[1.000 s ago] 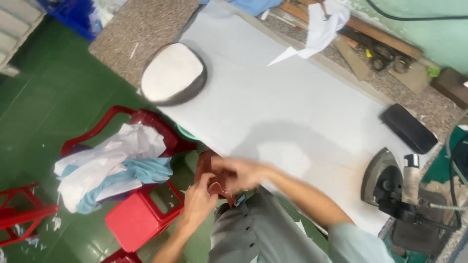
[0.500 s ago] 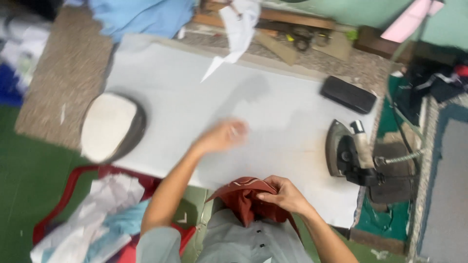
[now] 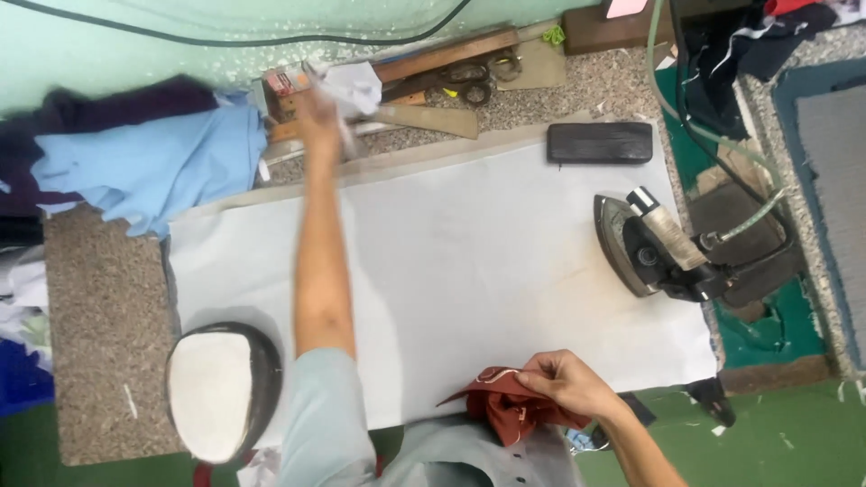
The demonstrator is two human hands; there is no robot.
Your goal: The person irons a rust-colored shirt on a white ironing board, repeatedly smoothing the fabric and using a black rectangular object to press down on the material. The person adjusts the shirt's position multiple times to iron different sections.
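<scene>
My right hand (image 3: 568,383) grips a crumpled rust-red piece of fabric (image 3: 508,408) at the near edge of the white ironing pad (image 3: 469,261). My left arm stretches straight across the pad to the far side. There my left hand (image 3: 317,113) is closed on a white scrap of cloth or paper (image 3: 354,87), blurred by motion, next to a wooden ruler (image 3: 424,117) and a pair of scissors (image 3: 469,90).
A steam iron (image 3: 649,248) lies on its side at the pad's right edge, its hose running back. A black block (image 3: 599,142) sits at the far right corner. A padded oval pressing form (image 3: 216,390) lies near left. Blue and dark garments (image 3: 144,162) are piled far left.
My left hand left the red fabric and reached across the pad to the white scrap at the far edge. My right hand kept hold of the red fabric. The view turned.
</scene>
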